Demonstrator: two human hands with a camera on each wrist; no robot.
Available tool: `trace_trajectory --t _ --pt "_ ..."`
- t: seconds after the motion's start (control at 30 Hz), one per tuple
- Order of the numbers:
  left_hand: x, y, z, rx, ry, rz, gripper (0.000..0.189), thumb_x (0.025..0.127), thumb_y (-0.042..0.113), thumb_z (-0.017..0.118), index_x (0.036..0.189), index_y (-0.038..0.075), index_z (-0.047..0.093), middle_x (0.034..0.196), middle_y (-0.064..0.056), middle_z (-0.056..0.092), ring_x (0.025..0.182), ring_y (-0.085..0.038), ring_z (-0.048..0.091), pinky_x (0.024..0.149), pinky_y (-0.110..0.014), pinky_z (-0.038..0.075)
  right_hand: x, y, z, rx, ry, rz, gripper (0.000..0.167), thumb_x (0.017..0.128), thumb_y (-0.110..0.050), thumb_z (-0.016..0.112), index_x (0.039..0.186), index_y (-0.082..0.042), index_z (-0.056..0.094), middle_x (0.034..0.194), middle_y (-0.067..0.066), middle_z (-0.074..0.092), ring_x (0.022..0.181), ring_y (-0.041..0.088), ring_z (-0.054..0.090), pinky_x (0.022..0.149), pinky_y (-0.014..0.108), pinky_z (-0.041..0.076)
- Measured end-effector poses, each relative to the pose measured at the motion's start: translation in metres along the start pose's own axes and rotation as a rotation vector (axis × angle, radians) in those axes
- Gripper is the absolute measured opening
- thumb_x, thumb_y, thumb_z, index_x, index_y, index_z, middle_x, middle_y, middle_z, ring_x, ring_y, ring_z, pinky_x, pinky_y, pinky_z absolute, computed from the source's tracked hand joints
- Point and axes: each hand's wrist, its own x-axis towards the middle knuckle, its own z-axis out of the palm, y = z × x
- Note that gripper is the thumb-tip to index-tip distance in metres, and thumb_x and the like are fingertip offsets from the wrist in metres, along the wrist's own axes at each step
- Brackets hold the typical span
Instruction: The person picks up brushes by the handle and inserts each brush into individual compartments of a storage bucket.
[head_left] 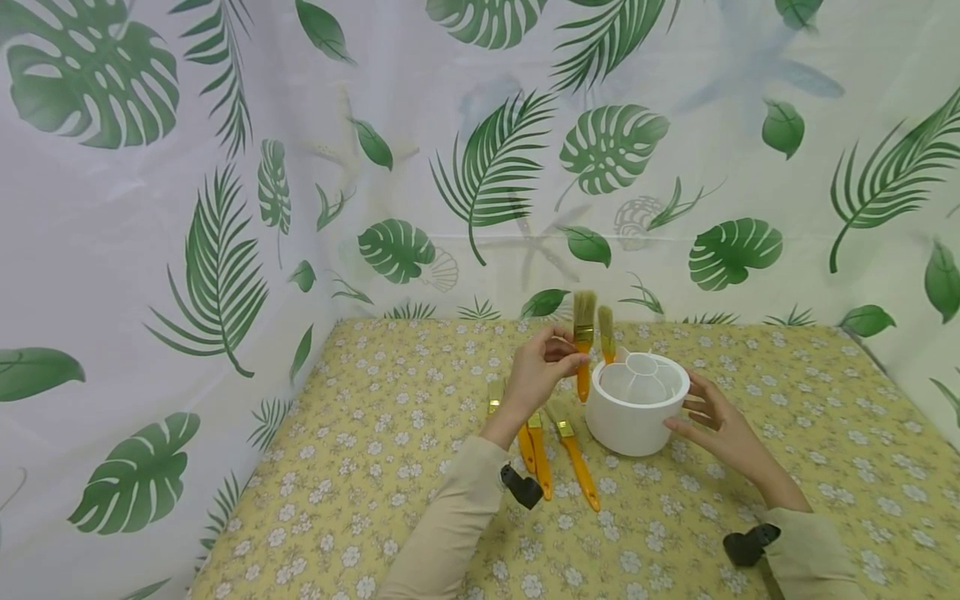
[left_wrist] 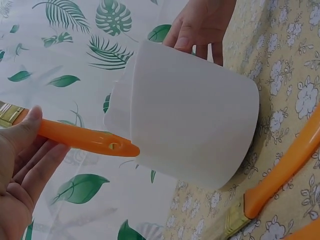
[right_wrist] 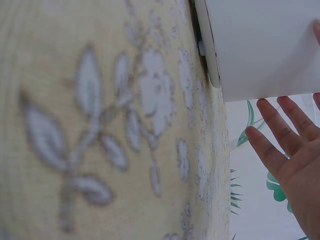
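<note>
My left hand [head_left: 536,367] pinches a paintbrush [head_left: 583,333] by its orange handle, bristles up. In the left wrist view, the tip of this orange handle [left_wrist: 85,138] is just at the rim of a round white organizer [left_wrist: 190,115]. That organizer [head_left: 633,427] stands on the table, with thin white dividers inside. A second paintbrush [head_left: 607,329] stands in it at the left back, bristles up. My right hand [head_left: 712,421] touches the organizer's right side. In the right wrist view, its fingers [right_wrist: 280,131] look nearly straight, fingertips against the white wall.
Several orange-handled paintbrushes lie left of the organizer, among them one brush [head_left: 579,473] nearest to it and another brush [head_left: 540,462] by the left sleeve. A yellow flowered cloth [head_left: 375,500] covers the table. Leaf-printed sheets [head_left: 480,208] hang behind and at the left.
</note>
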Motion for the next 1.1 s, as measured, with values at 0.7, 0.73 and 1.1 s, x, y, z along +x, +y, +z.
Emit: trace_trajectory --t 0.7,0.73,1.1 --pt "0.017 -0.014 0.015 0.076 0.056 0.085 0.027 0.080 0.022 0.071 0.100 0.010 0.057 0.092 -0.010 0.069 0.080 -0.011 0.067 0.070 -0.019 0.054 0.000 0.001 0.000 -0.004 0.000 0.014 0.079 0.090 -0.017 0.063 0.149 -0.027 0.013 0.141 0.022 0.034 0.105 -0.016 0.035 0.092 0.065 0.035" --pt "0.017 -0.014 0.015 0.075 0.054 0.084 0.026 0.080 0.021 0.071 0.100 0.010 0.057 0.093 -0.010 0.069 0.081 -0.011 0.067 0.070 -0.019 0.054 0.000 0.001 0.000 -0.003 0.000 0.014 0.079 0.090 -0.017 0.063 0.149 -0.027 0.013 0.141 0.022 0.034 0.105 -0.015 0.035 0.092 0.065 0.035" --pt "0.018 -0.016 0.024 0.045 0.034 0.081 0.024 0.081 0.024 0.070 0.097 0.013 0.057 0.091 -0.008 0.069 0.079 -0.008 0.065 0.070 -0.020 0.054 0.000 0.000 -0.001 0.011 -0.009 0.011 0.080 0.089 -0.014 0.063 0.150 -0.023 0.011 0.141 0.023 0.033 0.119 0.047 0.040 0.092 0.066 0.035"
